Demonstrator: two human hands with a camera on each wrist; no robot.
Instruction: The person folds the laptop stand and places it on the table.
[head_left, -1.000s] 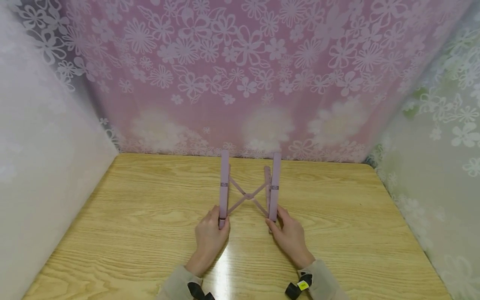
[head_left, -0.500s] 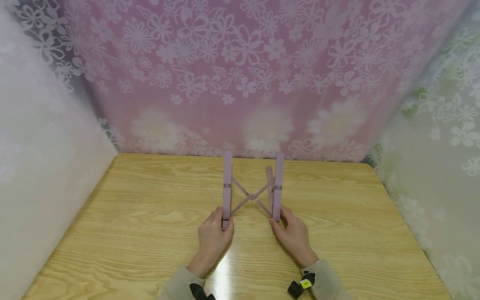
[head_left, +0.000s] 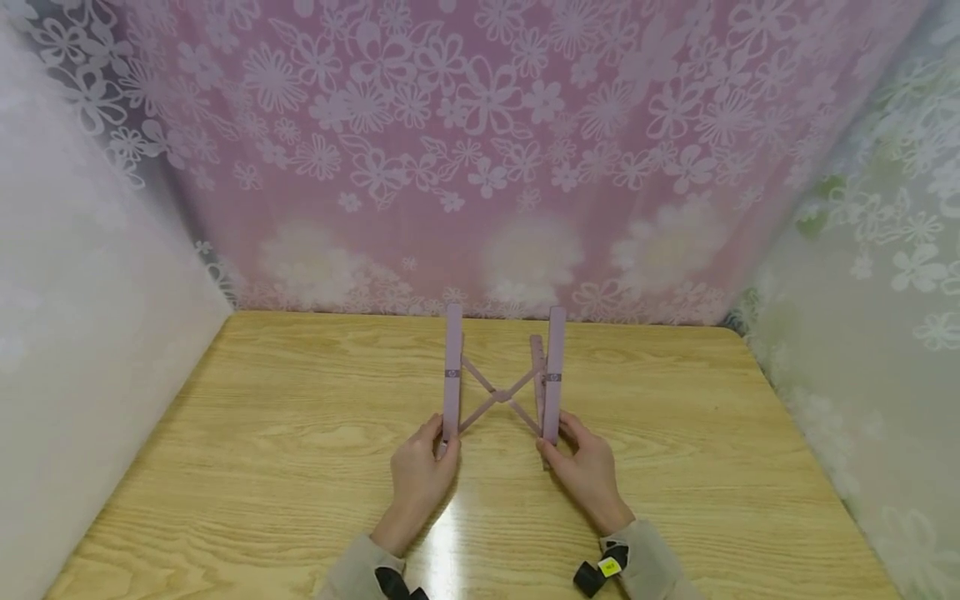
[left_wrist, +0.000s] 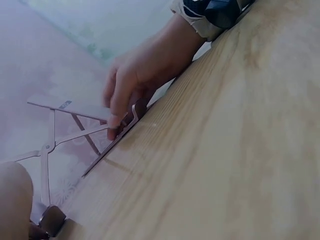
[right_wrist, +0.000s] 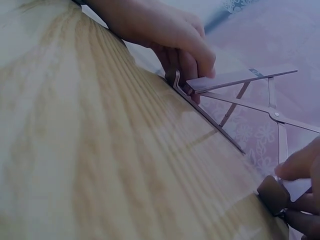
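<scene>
I've got a pink folding stand (head_left: 501,379) sitting mid-worktop (head_left: 247,450), toward the far edge, just in front of the pink floral curtain (head_left: 480,150). It has two long parallel bars running near-to-far, joined by thin crossed struts that meet at a centre pivot (head_left: 502,396). The bars are apart, with the X of the struts visible between them.

My left hand (head_left: 418,477) is at the near end of the left bar (head_left: 452,375), its fingers (head_left: 431,433) curled round the bar end and pinching it. The right wrist view confirms this: thumb on top of the flat bar, other fingers under it, next to a small metal hook (right_wrist: 174,79) at the bar's end that sits against the worktop.

My right hand (head_left: 585,475) mirrors it on the near end of the right bar (head_left: 553,375), fingers wrapped on the bar end. The left wrist view shows those fingers (left_wrist: 117,107) closed over the end of the bar, right by its hook (left_wrist: 134,114) at worktop level.

Both hands rest low on the wood, wrists toward the near edge, with beige sleeves (head_left: 352,571) and black wrist straps (head_left: 600,571) showing. There is a glare patch on the worktop between the forearms. A white-green floral curtain (head_left: 862,292) is on the right and a plain whitish panel (head_left: 90,333) on the left.
</scene>
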